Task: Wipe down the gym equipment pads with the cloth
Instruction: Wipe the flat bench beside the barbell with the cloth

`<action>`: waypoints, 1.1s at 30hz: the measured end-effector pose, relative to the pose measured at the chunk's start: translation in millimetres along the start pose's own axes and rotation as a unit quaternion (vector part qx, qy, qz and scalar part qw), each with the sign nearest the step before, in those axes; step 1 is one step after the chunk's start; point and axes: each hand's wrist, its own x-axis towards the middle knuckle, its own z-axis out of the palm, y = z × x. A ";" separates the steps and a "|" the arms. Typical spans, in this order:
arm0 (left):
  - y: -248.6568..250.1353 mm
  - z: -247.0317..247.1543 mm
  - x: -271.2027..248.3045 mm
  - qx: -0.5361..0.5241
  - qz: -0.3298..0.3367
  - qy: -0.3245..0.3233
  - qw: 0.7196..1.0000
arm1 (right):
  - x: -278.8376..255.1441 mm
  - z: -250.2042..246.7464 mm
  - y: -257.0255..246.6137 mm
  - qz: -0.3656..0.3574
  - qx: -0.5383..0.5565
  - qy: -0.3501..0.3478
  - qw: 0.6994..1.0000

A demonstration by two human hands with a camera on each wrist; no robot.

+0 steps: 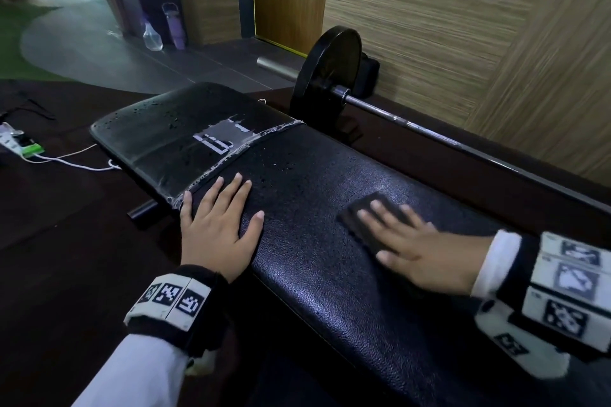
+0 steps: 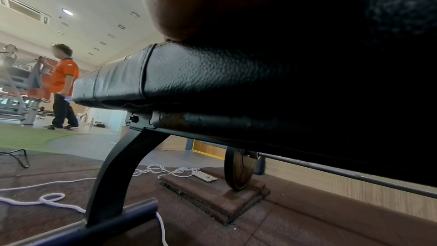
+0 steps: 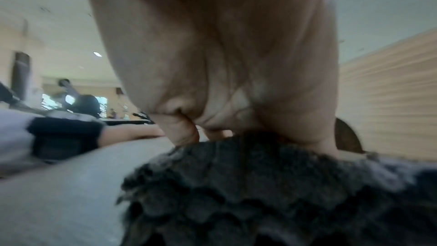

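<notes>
bench pad (image 1: 330, 208): long black padded worktop, droplets at far end, taped seam toward far left
barbell (image 1: 429, 129): on floor, far side of pad, plate at left end
left hand (image 1: 218, 228): flat, fingers straight, resting on pad's near-left edge, holds nothing
right hand (image 1: 413, 241): flat, fingers spread, pressing cloth
cloth (image 1: 363, 218): dark, folded, on pad right of centre, under right hand

sleeves (image 1: 139, 370): white | wrist bands (image 1: 172, 301): black; white blocks printed with black square-code markers | both wrists alike
</notes>
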 end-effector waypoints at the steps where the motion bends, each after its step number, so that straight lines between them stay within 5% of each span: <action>1: 0.2 -0.3 0.0 0.002 -0.002 -0.003 1.000 | -1.2 3.5 -15.5 -0.032 -0.022 -0.001 0.999; 8: 0.6 -1.7 0.2 0.005 -0.001 -0.009 1.000 | 53.4 -31.8 -41.7 -0.046 -0.065 0.018 0.997; 13: 0.3 -3.1 -0.5 -0.007 -0.001 -0.011 1.000 | 73.3 -61.6 5.1 0.059 0.010 0.066 0.996; 18: 0.6 -2.1 0.4 -0.011 -0.003 -0.007 1.000 | 60.9 -37.7 62.3 0.124 0.040 0.075 0.989; 22: -0.5 -2.3 0.7 -0.008 -0.004 -0.021 1.000 | 20.7 -11.5 50.0 0.106 0.043 0.041 0.993; 26: -2.0 -3.5 2.8 -0.010 0.003 -0.036 0.999 | -0.6 3.8 -6.1 0.012 -0.027 0.012 0.999; 33: -0.6 -11.9 2.7 -0.008 -0.002 -0.074 0.997 | 68.7 -28.9 -39.9 -0.021 -0.026 0.032 0.999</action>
